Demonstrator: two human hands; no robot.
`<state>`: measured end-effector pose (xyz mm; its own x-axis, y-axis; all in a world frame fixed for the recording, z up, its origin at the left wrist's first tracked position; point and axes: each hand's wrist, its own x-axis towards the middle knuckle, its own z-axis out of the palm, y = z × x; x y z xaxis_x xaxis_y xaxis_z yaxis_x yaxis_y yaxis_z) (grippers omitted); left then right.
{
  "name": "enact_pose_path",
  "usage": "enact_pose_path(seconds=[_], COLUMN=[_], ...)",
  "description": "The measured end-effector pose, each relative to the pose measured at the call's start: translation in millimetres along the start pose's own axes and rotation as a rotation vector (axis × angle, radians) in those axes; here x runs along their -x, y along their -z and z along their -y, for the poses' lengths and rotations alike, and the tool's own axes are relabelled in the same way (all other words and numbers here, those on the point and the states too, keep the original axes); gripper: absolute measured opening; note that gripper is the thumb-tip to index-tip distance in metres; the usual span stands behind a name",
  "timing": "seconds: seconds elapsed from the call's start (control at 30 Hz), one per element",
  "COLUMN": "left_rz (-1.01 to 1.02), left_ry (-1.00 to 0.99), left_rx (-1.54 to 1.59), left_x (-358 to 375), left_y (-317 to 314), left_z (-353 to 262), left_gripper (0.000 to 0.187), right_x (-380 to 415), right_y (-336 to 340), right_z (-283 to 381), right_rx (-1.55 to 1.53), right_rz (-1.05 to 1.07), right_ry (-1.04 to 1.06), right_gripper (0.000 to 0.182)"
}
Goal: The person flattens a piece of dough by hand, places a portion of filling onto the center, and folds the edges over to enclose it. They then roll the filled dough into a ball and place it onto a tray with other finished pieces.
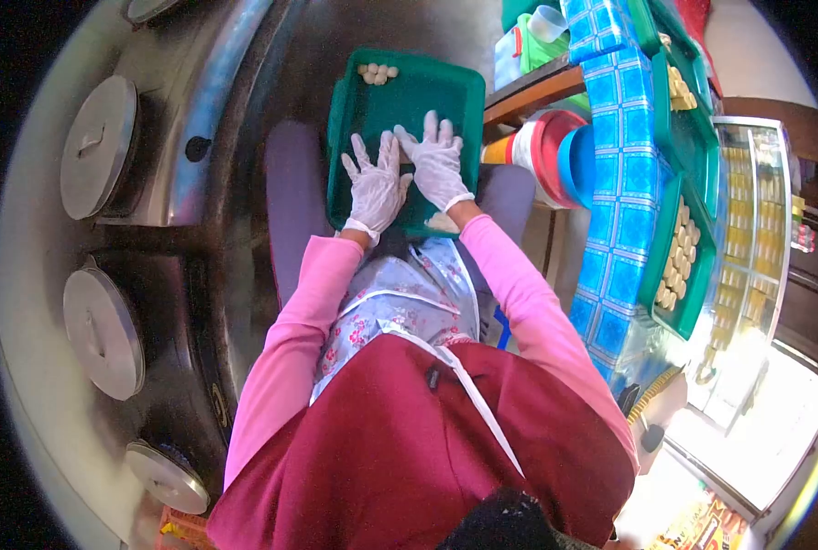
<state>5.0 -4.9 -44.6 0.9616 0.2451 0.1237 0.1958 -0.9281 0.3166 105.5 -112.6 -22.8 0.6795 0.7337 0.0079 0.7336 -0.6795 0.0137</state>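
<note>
A green plastic tray [418, 92] rests across my lap. My left hand [374, 183], in a thin translucent glove, lies over its middle with the fingers spread. Beside it, nearly touching, is my right hand [438, 163], gloved too, palm down and fingers apart. Whether anything lies under the palms is hidden. Several small, pale dough balls [378, 73] sit together in the tray's far left corner. A whitish lump of dough [441, 223] shows at the near edge, below my right wrist.
On the right, a table with a blue checked cloth [621, 174] bears green trays [673, 312] with rows of pale pieces [679, 257]. Red and blue tubs [569, 160] stand beside my right knee. Several round metal lids [102, 147] are on the left. A glass-fronted cabinet [748, 220] stands far right.
</note>
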Motion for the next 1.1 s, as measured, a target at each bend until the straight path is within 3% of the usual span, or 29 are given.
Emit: enact_pose_path(seconds=[0.07,0.17,0.33,0.43,0.53,0.67,0.83,0.93,1.1], left_rz=[0.011,0.018,0.043,0.038,0.01,0.06,0.101,0.16,0.105], left_ry=[0.001,-0.025,-0.047,-0.02,-0.051,-0.102,-0.106,-0.103,-0.078], left_rx=[0.029,0.036,0.003,-0.015,-0.045,-0.021,-0.012,-0.03,-0.062], left_x=[6.3,-1.4,-8.1,-8.9,-14.9,-20.3,-4.6,27.3,15.7], left_y=[-1.3,1.5,-3.7,-6.2,4.8,-8.0,1.2,5.2,7.8], left_z=[-2.6,-0.4,4.5,3.4,-4.6,7.3,7.5,7.2,-0.2], left_gripper=[0.078,0.08,0.079,0.078,0.077,0.079,0.083,0.084,0.077], right_x=[7.6,13.1,20.9,15.1,12.4,8.8,28.4,37.9,31.0], right_y=[-9.3,30.6,-4.4,18.5,1.9,9.5,0.0,6.2,34.9], right_z=[-1.1,-3.4,-11.0,-9.1,-8.3,-15.5,-1.5,1.4,-4.9], right_rx=[-0.096,-0.164,-0.101,-0.188,-0.136,-0.173,-0.013,0.04,-0.012], right_rz=[0.046,0.044,0.095,0.169,0.044,0.064,0.088,0.044,0.14], right_ry=[-0.069,-0.135,-0.167,-0.239,-0.147,-0.174,-0.117,-0.024,-0.066], right_gripper=[0.059,0.06,0.072,0.073,0.068,0.066,0.084,0.071,0.063])
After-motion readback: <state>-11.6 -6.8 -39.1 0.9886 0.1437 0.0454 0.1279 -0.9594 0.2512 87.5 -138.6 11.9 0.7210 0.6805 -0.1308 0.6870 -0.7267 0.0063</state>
